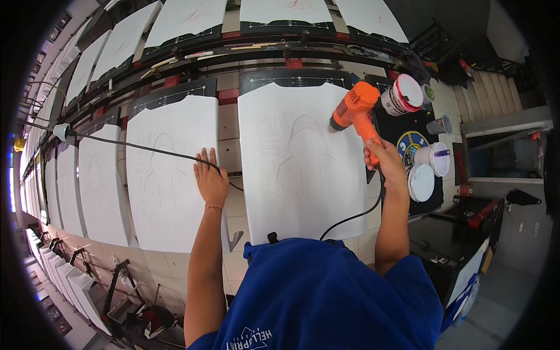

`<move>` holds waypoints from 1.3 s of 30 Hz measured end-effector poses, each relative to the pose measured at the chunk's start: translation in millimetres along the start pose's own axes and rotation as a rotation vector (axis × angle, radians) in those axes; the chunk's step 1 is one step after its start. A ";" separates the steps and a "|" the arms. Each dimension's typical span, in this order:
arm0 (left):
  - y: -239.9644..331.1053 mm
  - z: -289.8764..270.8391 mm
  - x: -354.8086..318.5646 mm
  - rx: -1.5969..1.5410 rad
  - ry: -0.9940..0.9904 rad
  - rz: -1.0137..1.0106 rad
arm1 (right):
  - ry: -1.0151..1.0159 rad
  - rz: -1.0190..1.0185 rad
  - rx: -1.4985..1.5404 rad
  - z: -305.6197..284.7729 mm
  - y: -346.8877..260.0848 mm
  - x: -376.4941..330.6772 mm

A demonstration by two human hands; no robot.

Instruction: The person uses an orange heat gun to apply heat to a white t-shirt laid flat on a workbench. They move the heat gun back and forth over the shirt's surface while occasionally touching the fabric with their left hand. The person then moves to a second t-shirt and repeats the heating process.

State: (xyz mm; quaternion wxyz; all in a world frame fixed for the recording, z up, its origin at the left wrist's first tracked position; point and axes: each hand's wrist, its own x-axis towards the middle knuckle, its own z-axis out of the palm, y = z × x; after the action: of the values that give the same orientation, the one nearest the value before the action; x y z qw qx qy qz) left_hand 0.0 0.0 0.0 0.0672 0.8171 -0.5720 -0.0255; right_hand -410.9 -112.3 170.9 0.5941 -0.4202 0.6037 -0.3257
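Note:
My right hand (385, 158) is wrapped round the handle of an orange heat gun (357, 106). Its dark nozzle points left, over the upper right of a white shirt (297, 204) stretched on a board. That shirt bears a faint grey outline of a hooded figure, with circuit-like lines beside it. My left hand (211, 182) lies with fingers stretched at the right edge of a second white shirt (157, 216), which carries a similar faint outline. A black cable (146, 150) crosses this shirt and passes at my left fingers. Another stretch of cable (356, 219) hangs from the heat gun's handle.
Beyond runs a dark rail (233, 57) with sticks lying along it, then another row of boards with white shirts (186, 20). At right, on a black surface, stand a red-rimmed white tub (396, 104), a white-lidded tub (421, 182) and other containers. More shirt-covered boards (99, 186) continue leftward.

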 end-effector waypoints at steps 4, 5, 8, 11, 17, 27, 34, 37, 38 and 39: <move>8.0 1.7 -6.2 -0.029 0.011 0.005 | 0.056 -0.011 -0.052 0.7 2.6 -9.8; 11.7 3.4 -8.7 -0.041 0.013 0.005 | 0.087 -0.037 -0.086 0.8 4.7 -11.9; 4.5 -1.1 -2.7 -0.014 0.024 0.009 | 0.040 -0.018 -0.025 8.6 5.9 -12.4; -0.6 1.6 -1.7 0.007 0.037 0.007 | -0.006 0.064 0.055 2.0 -0.6 -15.3; 1.3 2.3 1.3 -0.001 0.035 0.019 | 0.030 -0.001 -0.036 10.5 5.5 -25.5; 1.4 2.5 0.8 0.006 0.031 0.016 | 0.073 0.041 -0.044 -5.8 10.7 -43.6; 1.7 1.9 0.5 -0.003 0.034 0.011 | 0.051 0.076 -0.075 -13.6 10.2 -68.0; 1.6 2.5 0.2 -0.011 0.041 0.016 | 0.048 0.111 -0.089 -15.9 4.7 -79.2; 1.6 2.8 -0.1 -0.015 0.046 0.020 | 0.052 0.105 -0.118 -13.2 7.0 -82.2; 1.2 2.6 0.4 -0.020 0.040 0.015 | 0.053 0.097 -0.144 -11.0 9.0 -84.2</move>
State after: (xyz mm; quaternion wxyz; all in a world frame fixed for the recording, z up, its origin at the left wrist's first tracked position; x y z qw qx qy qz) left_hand -1.3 -1.0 -2.4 0.0868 0.8123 -0.5765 -0.0144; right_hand -427.9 -34.2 201.1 0.5610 -0.4234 0.6609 -0.2633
